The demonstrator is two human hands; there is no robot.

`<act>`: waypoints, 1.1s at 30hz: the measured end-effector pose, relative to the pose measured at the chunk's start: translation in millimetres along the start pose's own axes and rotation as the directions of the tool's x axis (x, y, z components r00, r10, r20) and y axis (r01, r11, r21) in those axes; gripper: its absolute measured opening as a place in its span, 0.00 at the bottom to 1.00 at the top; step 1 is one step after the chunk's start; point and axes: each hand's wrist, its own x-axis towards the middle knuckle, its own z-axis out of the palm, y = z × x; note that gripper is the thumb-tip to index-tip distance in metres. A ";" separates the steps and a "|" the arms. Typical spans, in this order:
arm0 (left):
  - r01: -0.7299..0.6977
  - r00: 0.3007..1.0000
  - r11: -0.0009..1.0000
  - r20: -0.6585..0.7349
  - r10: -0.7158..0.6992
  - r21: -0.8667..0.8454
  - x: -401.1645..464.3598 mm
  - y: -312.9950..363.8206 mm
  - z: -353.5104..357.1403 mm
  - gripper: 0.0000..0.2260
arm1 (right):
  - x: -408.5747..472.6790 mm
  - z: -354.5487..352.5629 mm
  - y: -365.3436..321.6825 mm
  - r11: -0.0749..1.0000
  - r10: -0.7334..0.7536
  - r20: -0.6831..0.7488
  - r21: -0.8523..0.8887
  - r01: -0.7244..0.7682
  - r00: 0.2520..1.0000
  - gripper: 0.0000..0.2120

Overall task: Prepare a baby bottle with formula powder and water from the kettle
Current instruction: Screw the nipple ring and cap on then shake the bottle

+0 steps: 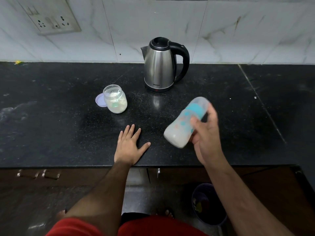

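While the left hand (130, 147) lies flat on the black granite countertop (59, 126) with its fingers straight and spread, palm down and holding nothing, the right hand (205, 133) grips the baby bottle (183, 124) above the counter surface, to the right of the left hand. The fingers and thumb of the right hand are curled round the bottle's mid-section. The bottle is tilted, with its base pointing down and to the left and its capped top pointing up and to the right; its outline is blurred. A whitish liquid fills the lower part of the bottle, and a teal collar sits below a translucent cap. The stainless-steel electric kettle (162, 65) stands upright at the back of the counter, near the tiled wall (238, 31), with its black lid closed, its black handle facing right and its spout facing left. The formula jar (115, 99) stands open to the left of the kettle, well apart from the bottle; it holds white powder and a scoop (114, 97) lies inside it. The jar's lilac lid (100, 100) lies on the counter, touching or just beside the jar's left side. A wall socket plate (51, 17) is mounted on the tiles at upper left.
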 end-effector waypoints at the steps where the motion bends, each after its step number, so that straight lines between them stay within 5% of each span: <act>1: 0.000 1.000 1.000 -0.001 0.000 -0.003 -0.2 0.2 -0.1 0.36 | 1.7 0.0 0.0 0.999 -0.025 -0.054 0.023 0.026 0.998 0.34; 3: -0.002 1.000 1.000 0.005 0.002 -0.002 -0.1 0.0 0.0 0.36 | -0.7 -0.2 1.2 1.000 -0.009 -0.060 0.000 0.009 0.998 0.35; 7: -0.001 1.000 1.000 0.012 0.001 0.005 0.2 0.3 -0.8 0.36 | -12.2 -0.8 -1.0 0.979 0.159 0.192 -0.161 -0.128 0.968 0.39; 12: -0.005 1.000 1.000 0.002 0.005 0.012 0.4 -0.4 0.6 0.36 | -2.9 2.5 -1.7 0.999 0.025 -0.048 0.040 -0.023 0.999 0.35; 17: -0.006 1.000 1.000 0.018 0.005 0.020 1.1 -2.4 1.8 0.40 | -13.2 6.1 -1.5 0.987 0.133 0.171 -0.109 -0.115 0.976 0.38; 22: -0.002 1.000 1.000 0.003 0.002 0.021 1.3 -1.3 2.1 0.37 | -2.6 4.7 -5.6 0.997 0.020 -0.050 0.078 -0.016 0.999 0.35; 27: -0.005 1.000 1.000 0.013 0.005 0.010 1.6 -2.3 2.1 0.40 | -18.9 5.0 -4.9 0.982 0.146 0.207 -0.149 -0.116 0.967 0.41; 33: -0.003 1.000 1.000 -0.004 0.003 0.009 1.4 -0.8 1.9 0.37 | -6.3 4.6 -5.8 0.998 0.004 -0.035 0.062 -0.002 0.999 0.35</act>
